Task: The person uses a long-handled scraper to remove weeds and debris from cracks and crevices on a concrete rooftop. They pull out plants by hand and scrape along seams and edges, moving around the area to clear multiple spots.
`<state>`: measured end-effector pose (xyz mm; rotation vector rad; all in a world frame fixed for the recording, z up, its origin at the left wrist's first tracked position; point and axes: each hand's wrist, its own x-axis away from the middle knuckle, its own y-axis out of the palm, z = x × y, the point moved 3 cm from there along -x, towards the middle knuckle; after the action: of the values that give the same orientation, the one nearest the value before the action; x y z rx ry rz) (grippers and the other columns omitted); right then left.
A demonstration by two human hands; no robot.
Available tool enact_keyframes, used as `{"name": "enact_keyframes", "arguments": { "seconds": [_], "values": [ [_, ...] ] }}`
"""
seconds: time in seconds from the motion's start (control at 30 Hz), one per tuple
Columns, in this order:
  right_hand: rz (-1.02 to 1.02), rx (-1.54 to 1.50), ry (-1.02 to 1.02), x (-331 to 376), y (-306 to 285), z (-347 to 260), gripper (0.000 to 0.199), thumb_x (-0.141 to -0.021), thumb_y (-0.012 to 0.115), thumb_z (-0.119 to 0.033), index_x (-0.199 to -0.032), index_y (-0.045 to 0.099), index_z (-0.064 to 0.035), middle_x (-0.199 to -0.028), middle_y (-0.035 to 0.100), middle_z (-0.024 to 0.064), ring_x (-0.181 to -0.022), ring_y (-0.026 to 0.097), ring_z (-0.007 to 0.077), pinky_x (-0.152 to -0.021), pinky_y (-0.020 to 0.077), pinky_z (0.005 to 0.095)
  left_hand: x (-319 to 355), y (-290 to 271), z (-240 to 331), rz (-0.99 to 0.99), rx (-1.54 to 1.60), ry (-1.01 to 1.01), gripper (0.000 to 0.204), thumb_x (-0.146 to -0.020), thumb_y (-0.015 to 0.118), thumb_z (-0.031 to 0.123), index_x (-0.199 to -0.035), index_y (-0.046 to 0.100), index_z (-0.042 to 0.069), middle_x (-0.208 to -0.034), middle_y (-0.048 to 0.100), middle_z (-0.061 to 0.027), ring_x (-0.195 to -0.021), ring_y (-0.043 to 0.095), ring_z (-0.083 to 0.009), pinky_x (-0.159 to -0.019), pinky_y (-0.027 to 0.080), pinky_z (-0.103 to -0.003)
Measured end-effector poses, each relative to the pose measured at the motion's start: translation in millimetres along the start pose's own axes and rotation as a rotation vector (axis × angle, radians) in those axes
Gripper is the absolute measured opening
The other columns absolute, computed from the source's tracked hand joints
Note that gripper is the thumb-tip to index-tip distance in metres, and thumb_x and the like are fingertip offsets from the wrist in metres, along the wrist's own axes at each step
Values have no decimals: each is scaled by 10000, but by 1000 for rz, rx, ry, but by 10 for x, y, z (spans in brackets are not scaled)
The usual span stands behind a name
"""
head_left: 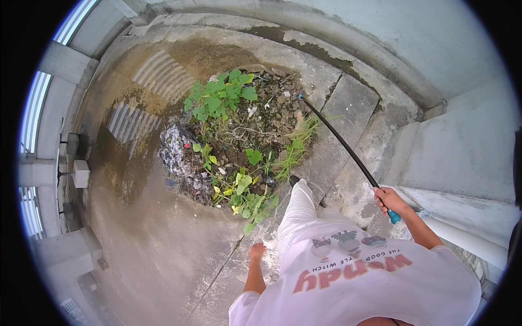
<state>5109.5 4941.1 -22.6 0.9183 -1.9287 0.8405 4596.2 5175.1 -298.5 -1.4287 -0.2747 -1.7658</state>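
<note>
My right hand (387,200) is wrapped around a long black pole (348,148) near its teal grip end. The pole slants away to the upper left, and its small teal tip is over the edge of a heap of soil and rubble (280,98). Whether the tip touches the heap I cannot tell. Low in front of my body, my left hand (257,251) hangs with its fingers curled in, and nothing shows in it. Leafy green plants (220,96) grow on the heap, and a tuft of grass (296,149) stands at its right side.
Grey and white litter (182,163) lies along the heap's left side. Concrete floor (147,244) surrounds it, with a wet brown patch and pale stripes at the far left. A concrete wall (457,152) and a white pipe (465,239) are close on my right. My shoe (294,180) is beside the grass.
</note>
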Motion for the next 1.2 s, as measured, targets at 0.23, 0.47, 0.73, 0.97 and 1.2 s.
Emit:
{"name": "enact_keyframes", "arguments": {
  "seconds": [0.23, 0.47, 0.73, 0.97, 1.2],
  "values": [
    [-38, -20, 94, -361, -267, -666, 380, -940, 450, -410, -869, 484, -38, -588, 445, 1, -408, 422, 101, -377, 403, 289, -338, 755, 709, -87, 95, -60, 251, -861, 550, 255, -981, 625, 48, -815, 667, -44, -646, 601, -118, -504, 425, -263],
    [-88, 8, 79, -1007, -860, -1152, 365, -931, 477, -393, -839, 492, -40, -587, 459, 3, -411, 437, 100, -375, 404, 287, -339, 1010, 2412, 44, 289, 308, 261, -892, 512, 150, -993, 619, -65, -803, 657, -98, -699, 598, -134, -641, 479, -263],
    [-167, 133, 48, -2483, -1520, -2194, 340, -932, 477, -342, -786, 496, -35, -552, 474, 28, -410, 464, 129, -376, 414, 310, -447, 1169, 3134, 343, 265, 410, 295, -907, 534, 232, -1015, 626, -27, -838, 679, -119, -744, 622, -170, -700, 481, -288],
    [-254, 543, -43, -2861, -1816, -3145, 309, -927, 464, -315, -768, 496, -52, -545, 471, 23, -409, 458, 141, -389, 408, 325, -487, 1904, 2564, 470, 398, 194, 249, -868, 584, 204, -980, 640, -11, -773, 646, -68, -659, 575, -129, -598, 447, -262],
    [-297, 687, 184, -2383, -1002, -3610, 303, -930, 452, -300, -759, 491, -53, -570, 455, 23, -405, 433, 132, -375, 392, 307, -1657, 1610, 1270, 551, 465, -157, 275, -821, 570, 198, -999, 635, 0, -833, 646, -141, -769, 611, -244, -674, 471, -339]
  ]
}}
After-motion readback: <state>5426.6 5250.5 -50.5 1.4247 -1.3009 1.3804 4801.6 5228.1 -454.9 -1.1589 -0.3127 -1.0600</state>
